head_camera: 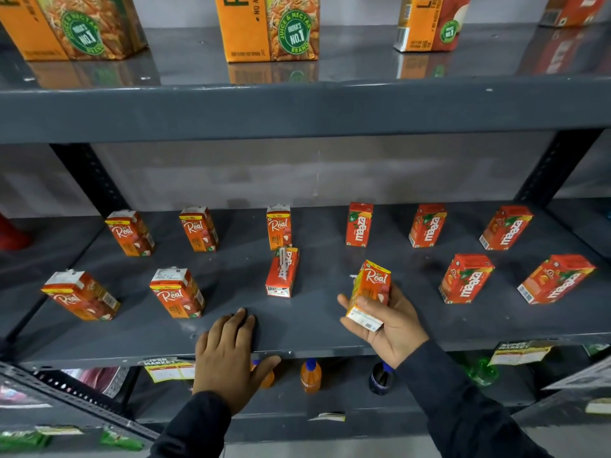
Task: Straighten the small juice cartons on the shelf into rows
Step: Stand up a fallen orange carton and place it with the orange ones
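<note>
Small orange-red juice cartons stand in two loose rows on the grey middle shelf (297, 338). At the left are several Real cartons, such as one in the back row (279, 228) and one in front (177, 292). Maaza cartons fill the right side, for example (466, 279). One Maaza carton (282, 272) stands in the front row middle with its back turned to me. My right hand (393, 325) holds a Real carton (370, 294) tilted just above the shelf front. My left hand (228, 352) lies flat on the shelf's front edge, holding nothing.
Large orange juice cartons (269, 26) stand on the upper shelf. Below the middle shelf are orange bottles (310, 376) and a dark bottle (380, 378). Price labels (168, 370) hang from the shelf edge. Dark uprights (89, 176) frame the bay.
</note>
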`<action>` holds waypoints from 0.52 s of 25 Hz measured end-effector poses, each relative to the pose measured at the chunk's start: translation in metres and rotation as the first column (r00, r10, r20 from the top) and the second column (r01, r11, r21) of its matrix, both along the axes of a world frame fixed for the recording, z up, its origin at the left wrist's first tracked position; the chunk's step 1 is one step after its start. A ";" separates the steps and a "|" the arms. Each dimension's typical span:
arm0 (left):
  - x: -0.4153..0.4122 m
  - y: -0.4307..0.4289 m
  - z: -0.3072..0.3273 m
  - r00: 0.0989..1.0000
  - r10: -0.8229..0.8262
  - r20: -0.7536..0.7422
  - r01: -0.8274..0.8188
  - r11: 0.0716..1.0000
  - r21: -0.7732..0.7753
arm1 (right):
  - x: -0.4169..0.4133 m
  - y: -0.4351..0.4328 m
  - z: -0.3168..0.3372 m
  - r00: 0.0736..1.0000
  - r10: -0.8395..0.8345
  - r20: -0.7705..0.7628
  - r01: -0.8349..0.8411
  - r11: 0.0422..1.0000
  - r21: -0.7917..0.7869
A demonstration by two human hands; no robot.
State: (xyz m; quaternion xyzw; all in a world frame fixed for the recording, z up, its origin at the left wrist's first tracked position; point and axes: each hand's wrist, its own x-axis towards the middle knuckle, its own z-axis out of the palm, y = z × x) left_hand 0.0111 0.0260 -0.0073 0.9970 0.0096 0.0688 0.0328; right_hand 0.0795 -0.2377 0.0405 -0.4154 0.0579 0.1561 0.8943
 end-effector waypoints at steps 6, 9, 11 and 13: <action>-0.001 0.001 -0.002 1.000 -0.008 0.002 0.008 1.000 0.006 | -0.015 0.016 0.010 0.971 0.178 0.159 -0.159 0.979 -0.126; -0.008 0.005 -0.005 0.998 -0.059 0.002 0.059 0.997 0.046 | -0.014 0.024 0.014 0.964 0.191 0.184 -0.158 0.971 -0.181; -0.018 0.006 -0.008 0.999 -0.032 0.000 0.032 0.998 0.058 | -0.010 0.030 0.013 0.964 0.204 0.169 -0.172 0.967 -0.190; -0.029 0.007 -0.011 0.999 0.044 -0.005 -0.044 0.999 0.017 | -0.004 0.039 0.011 0.956 0.238 0.172 -0.194 0.952 -0.237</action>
